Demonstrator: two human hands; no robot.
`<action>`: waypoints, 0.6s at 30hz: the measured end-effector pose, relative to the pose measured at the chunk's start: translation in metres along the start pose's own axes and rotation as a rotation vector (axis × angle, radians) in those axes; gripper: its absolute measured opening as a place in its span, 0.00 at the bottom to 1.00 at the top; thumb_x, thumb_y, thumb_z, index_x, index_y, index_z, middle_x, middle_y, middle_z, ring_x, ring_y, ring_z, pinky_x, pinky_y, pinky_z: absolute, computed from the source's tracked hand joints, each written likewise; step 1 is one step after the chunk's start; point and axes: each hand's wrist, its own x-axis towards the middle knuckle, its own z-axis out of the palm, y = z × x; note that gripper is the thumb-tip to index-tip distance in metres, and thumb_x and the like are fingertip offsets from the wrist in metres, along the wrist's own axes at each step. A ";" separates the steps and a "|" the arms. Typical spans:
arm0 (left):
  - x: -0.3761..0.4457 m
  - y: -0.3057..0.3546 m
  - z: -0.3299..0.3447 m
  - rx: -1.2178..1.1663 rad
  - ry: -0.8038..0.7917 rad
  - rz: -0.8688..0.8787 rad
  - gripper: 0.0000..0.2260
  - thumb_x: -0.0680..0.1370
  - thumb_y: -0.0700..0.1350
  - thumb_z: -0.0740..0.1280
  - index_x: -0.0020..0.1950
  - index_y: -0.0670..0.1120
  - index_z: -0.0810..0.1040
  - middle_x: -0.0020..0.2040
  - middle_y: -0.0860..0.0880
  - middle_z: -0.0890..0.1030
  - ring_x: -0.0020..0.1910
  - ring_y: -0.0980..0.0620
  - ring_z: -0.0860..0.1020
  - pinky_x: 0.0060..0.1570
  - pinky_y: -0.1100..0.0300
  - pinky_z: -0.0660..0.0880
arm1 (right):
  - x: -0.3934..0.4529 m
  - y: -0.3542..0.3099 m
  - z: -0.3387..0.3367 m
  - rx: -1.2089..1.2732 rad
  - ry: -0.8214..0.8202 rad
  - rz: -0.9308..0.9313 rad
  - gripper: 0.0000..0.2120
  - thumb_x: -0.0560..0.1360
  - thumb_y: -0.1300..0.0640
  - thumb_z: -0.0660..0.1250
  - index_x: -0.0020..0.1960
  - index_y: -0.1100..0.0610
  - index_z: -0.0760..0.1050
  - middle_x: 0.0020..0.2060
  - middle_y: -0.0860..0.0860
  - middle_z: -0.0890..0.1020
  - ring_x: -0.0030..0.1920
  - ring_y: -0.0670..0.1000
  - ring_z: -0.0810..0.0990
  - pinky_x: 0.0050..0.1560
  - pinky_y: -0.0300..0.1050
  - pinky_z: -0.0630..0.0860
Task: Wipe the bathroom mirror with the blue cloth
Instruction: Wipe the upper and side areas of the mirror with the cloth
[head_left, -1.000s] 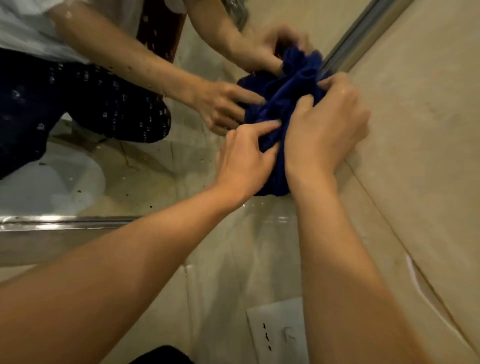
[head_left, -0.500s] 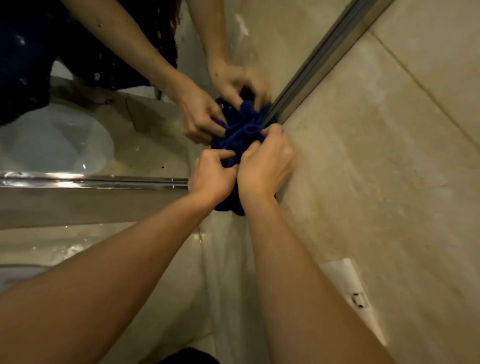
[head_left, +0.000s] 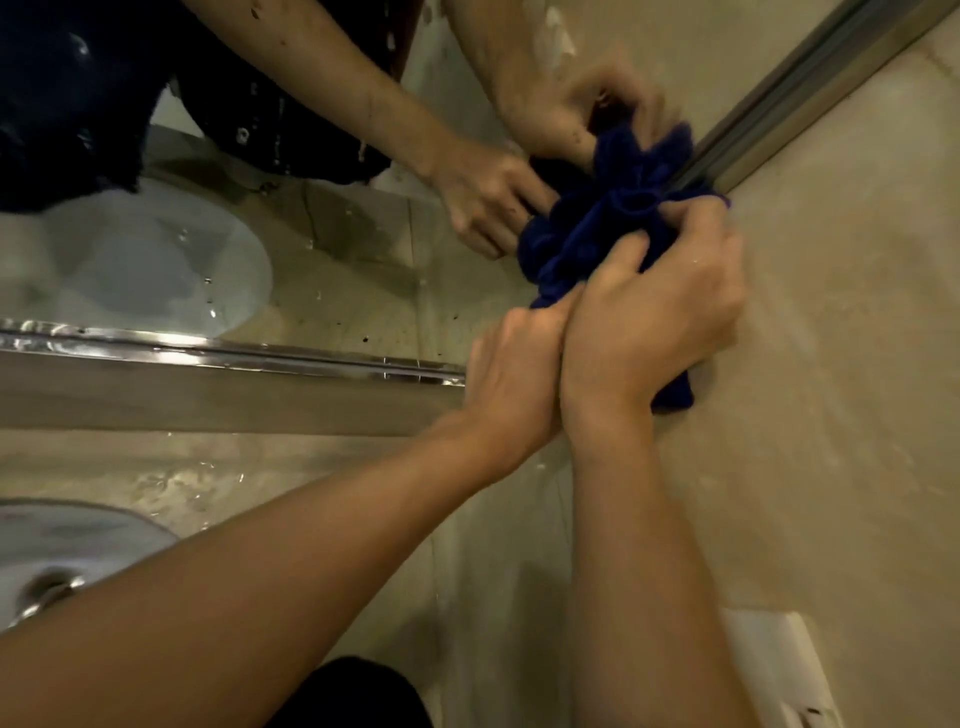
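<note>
The blue cloth (head_left: 582, 244) is bunched into a ball against the bathroom mirror (head_left: 332, 260), at the mirror's lower right corner beside its metal frame. My right hand (head_left: 649, 322) grips the cloth from the right, fingers dug into its folds. My left hand (head_left: 514, 374) is pressed against the right one and holds the cloth's lower part. A dark tail of cloth pokes out under my right hand. The mirror shows both hands and the cloth reflected above.
A chrome frame strip (head_left: 218, 353) runs along the mirror's bottom edge, another (head_left: 810, 73) up its right side. The beige tiled wall (head_left: 841, 395) fills the right. A white sink (head_left: 57, 561) lies lower left. A white socket plate (head_left: 774, 665) is on the wall, lower right.
Both hands have stayed closed on the bunched cloth at the mirror's corner. My left hand has slid down and tight against the right. The view has shifted lower, showing the sink.
</note>
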 end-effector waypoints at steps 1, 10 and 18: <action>-0.005 -0.007 0.001 0.024 -0.014 -0.032 0.13 0.78 0.45 0.67 0.37 0.52 0.66 0.27 0.58 0.63 0.26 0.59 0.62 0.27 0.64 0.55 | -0.011 0.004 0.007 0.010 -0.017 -0.005 0.05 0.69 0.62 0.69 0.45 0.59 0.79 0.40 0.54 0.81 0.38 0.52 0.77 0.39 0.34 0.55; -0.027 -0.073 0.036 0.012 -0.058 -0.301 0.18 0.80 0.45 0.64 0.34 0.59 0.62 0.31 0.57 0.70 0.33 0.53 0.72 0.34 0.55 0.68 | -0.095 0.040 0.043 -0.103 -0.245 0.032 0.06 0.69 0.62 0.70 0.46 0.57 0.76 0.42 0.52 0.79 0.36 0.51 0.76 0.37 0.37 0.53; -0.041 -0.135 0.063 -0.016 -0.104 -0.379 0.07 0.80 0.48 0.63 0.43 0.58 0.76 0.39 0.56 0.79 0.44 0.52 0.78 0.40 0.55 0.73 | -0.155 0.071 0.073 -0.187 -0.346 -0.026 0.07 0.69 0.62 0.70 0.47 0.57 0.77 0.43 0.53 0.79 0.38 0.53 0.78 0.35 0.39 0.58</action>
